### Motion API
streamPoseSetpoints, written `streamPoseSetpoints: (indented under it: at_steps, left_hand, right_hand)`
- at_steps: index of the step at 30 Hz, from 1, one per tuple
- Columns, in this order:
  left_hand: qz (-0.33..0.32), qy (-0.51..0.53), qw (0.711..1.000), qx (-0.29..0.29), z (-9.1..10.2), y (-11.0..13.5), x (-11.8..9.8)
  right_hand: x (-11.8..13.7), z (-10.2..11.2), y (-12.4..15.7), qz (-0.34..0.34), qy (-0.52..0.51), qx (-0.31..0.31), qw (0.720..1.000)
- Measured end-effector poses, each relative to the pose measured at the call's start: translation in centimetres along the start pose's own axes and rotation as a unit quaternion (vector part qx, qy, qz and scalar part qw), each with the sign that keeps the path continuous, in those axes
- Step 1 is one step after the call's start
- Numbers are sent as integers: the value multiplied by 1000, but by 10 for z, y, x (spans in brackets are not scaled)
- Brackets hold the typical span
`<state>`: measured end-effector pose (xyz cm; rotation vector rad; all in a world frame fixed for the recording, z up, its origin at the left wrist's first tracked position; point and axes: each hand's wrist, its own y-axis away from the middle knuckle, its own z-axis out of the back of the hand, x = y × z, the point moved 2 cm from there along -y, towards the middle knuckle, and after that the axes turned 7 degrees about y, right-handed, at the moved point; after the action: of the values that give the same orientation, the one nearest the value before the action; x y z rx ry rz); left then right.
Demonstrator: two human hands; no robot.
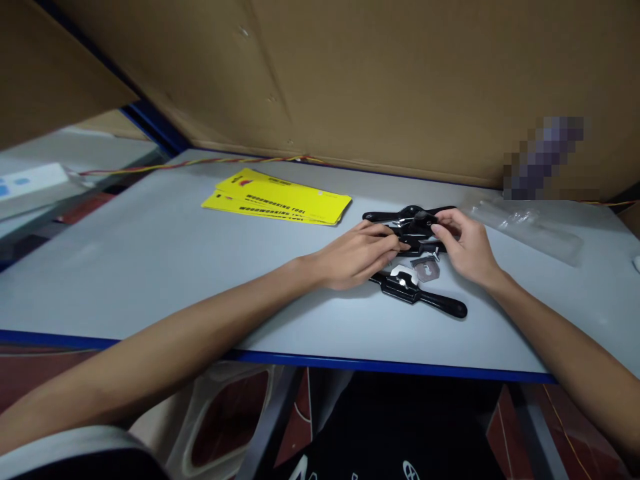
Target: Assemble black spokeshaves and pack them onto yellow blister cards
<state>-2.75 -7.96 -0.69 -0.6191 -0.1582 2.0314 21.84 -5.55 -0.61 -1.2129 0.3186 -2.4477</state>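
Observation:
Several black spokeshaves lie together on the grey table. The nearest spokeshave point(440, 303) rests by itself, its handle pointing right and a pale blade plate at its middle. My left hand point(357, 257) lies over the handles of the spokeshaves behind it, its fingers closed on one of them. Thumb and fingers of my right hand point(465, 243) pinch a small black cap piece point(424, 223) above those tools. Between the rows sit a loose metal blade point(426, 268) and a small screw point(437, 254). My fingers partly hide the rear spokeshaves point(383, 217).
Yellow printed cards point(285, 200) are stacked at the back left of the table point(150, 267). Clear plastic bags point(530, 230) lie to the right, near a blurred dark object point(545, 160). A cardboard wall point(375, 87) rises behind, with a twisted wire point(200, 161) along its base.

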Motion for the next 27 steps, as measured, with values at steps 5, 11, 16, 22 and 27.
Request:
streamPoseSetpoints:
  at_steps: [5, 11, 16, 22, 27]
  left_hand:
    - [0, -6, 1000, 12, 0, 1, 0]
    - [39, 1, 999, 26, 1, 1, -3]
    - [34, -20, 999, -4, -1, 1, 0]
    - [7, -13, 999, -45, 5, -2, -2]
    - [18, -31, 999, -29, 4, -2, 0]
  right_hand:
    - [3, -1, 2, 4, 7, 12, 1000]
    - [0, -3, 2, -18, -16, 15, 1000]
    - [0, -4, 1, -15, -6, 3, 1000]
    - [1, -1, 2, -2, 3, -29, 1000]
    - [7, 0, 5, 21, -14, 6, 1000]
